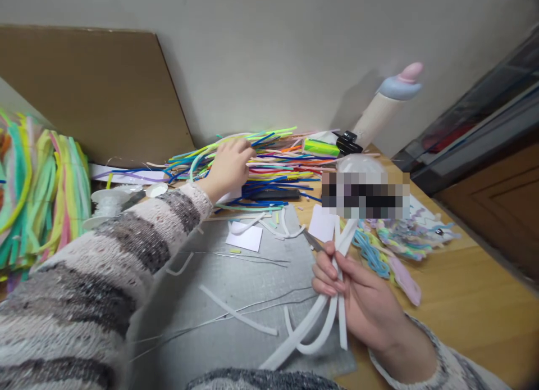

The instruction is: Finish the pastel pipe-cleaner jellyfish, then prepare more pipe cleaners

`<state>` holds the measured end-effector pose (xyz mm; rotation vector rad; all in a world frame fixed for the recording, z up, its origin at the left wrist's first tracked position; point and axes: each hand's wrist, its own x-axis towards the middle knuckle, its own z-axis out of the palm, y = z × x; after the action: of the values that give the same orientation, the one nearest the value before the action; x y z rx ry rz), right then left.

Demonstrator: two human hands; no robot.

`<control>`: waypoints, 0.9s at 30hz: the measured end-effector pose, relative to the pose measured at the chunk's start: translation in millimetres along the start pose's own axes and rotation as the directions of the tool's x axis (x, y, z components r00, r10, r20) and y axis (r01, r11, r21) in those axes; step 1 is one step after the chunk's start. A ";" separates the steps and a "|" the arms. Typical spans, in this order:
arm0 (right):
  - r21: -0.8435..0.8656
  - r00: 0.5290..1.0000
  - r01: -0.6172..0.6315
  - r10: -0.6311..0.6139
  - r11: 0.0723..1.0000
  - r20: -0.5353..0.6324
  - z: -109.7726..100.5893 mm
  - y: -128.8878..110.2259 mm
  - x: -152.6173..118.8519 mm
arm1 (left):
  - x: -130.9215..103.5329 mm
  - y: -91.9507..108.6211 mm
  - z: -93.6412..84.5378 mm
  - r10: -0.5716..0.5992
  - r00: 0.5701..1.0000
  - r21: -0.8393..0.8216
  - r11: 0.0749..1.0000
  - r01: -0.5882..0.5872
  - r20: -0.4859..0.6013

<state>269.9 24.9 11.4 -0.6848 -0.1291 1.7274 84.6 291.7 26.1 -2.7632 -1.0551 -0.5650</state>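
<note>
My left hand (231, 164) is over a pile of coloured pipe cleaners (282, 164) by the wall, its fingers bent downward. The fingertips are hidden, so I cannot tell whether they grip any stems. Lower right, my right hand (351, 286) is closed around several white pipe cleaners (309, 317), thick and fuzzy, their ends hanging below the fist and rising above it. A pointed metal blade (312, 240) sticks out leftward from the same fingers; its handle is hidden. Beneath lies a grey mat (236, 289) with a loose white pipe cleaner (240, 311) and thin wires (248, 308).
Bundled pastel pipe cleaners (50, 193) stand at left, near a white spool (107, 204) and a brown board (92, 92). A cream cylinder with a blue-and-pink top (379, 112) leans at the back right. Braided pastel pieces (404, 232) lie on the wooden table (475, 300); a patch there is pixelated.
</note>
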 end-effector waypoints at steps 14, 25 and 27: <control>-0.020 1.000 0.000 0.000 1.000 -0.018 0.9 -1.2 0.5 | -87.3 40.0 5.0 -0.060 0.959 -0.278 0.951 0.139 0.275; -0.023 0.999 -0.001 0.000 1.000 -0.033 0.7 -1.0 0.7 | -99.9 27.3 -14.2 -0.181 0.939 -0.430 0.852 0.299 0.293; -0.024 1.000 0.000 -0.001 1.000 -0.030 1.0 -0.8 0.5 | -94.6 29.0 -20.5 -0.255 0.920 -0.481 0.793 0.375 0.297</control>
<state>270.0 25.9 12.3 -0.7279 -0.1295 1.7165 32.9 206.6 8.6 -3.1940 -1.6631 -0.6966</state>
